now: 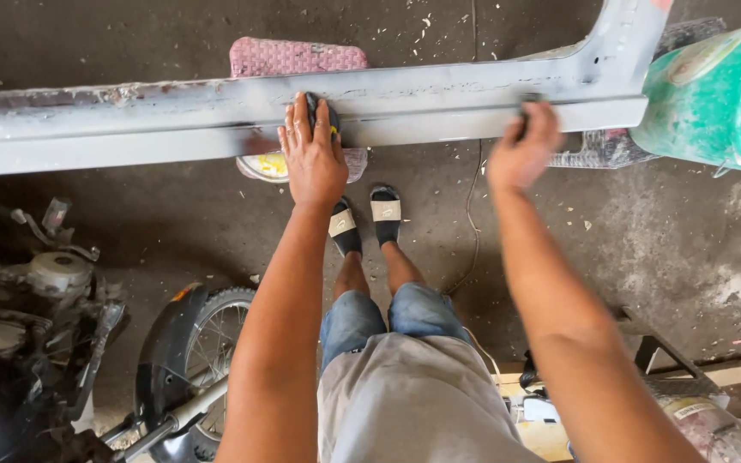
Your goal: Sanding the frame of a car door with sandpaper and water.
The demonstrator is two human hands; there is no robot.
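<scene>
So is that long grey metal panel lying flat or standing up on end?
Lying flat. The grey panel runs level across the view above the floor. The left hand presses a dark pad on it; the right hand grips its near edge.

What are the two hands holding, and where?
Left hand presses a dark sanding block flat on the grey metal panel; right hand grips the panel's lower edge.

Bucket (pixel 718 99) right of panel (pixel 173 120)
</scene>
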